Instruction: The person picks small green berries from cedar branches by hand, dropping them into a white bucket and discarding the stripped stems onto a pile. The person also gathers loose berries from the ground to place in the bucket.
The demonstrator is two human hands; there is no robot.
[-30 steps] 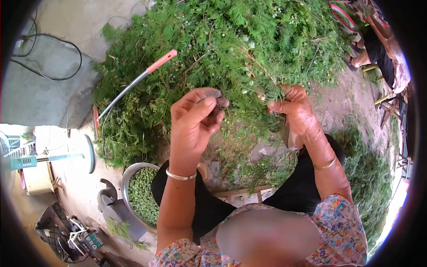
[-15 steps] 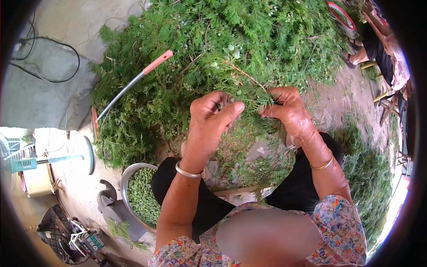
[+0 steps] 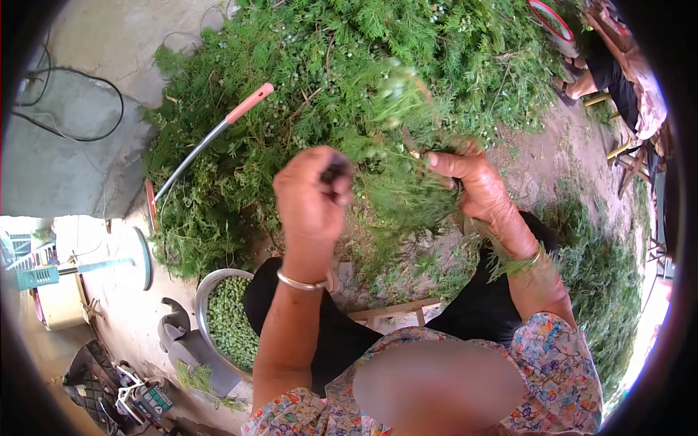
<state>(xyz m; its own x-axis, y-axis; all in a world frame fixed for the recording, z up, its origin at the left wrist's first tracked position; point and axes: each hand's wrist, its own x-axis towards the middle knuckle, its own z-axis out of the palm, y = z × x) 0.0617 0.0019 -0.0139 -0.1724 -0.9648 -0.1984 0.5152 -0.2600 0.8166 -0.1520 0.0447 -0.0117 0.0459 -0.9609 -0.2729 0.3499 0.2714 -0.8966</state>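
My right hand [image 3: 476, 182] grips a leafy evergreen branch [image 3: 407, 174], thumb pressed on its stem; the sprays of the branch are blurred by motion. My left hand [image 3: 313, 196], wearing a silver bangle, is apart from the branch on its left. Its fingers are curled closed, and what lies in them is hidden by blur and shadow. Ahead of both hands spreads a large pile of cut evergreen branches [image 3: 291, 73] with small pale cones among the leaves. Left of my knee stands a metal basin [image 3: 203, 296] filled with small green cones [image 3: 231, 316].
A rod with a pink handle [image 3: 249, 103] leans over the pile's left side. A grey elephant-shaped stool [image 3: 196, 349] stands beside the basin, and a fan [image 3: 142, 258] lies farther left. Another person's leg [image 3: 582, 86] shows at upper right, near a red-rimmed round object [image 3: 551, 20].
My left hand has pulled away from the branch, left and slightly down, its fingers now curled. The branch swings in my right hand, and a loose sprig now shows by my right forearm.
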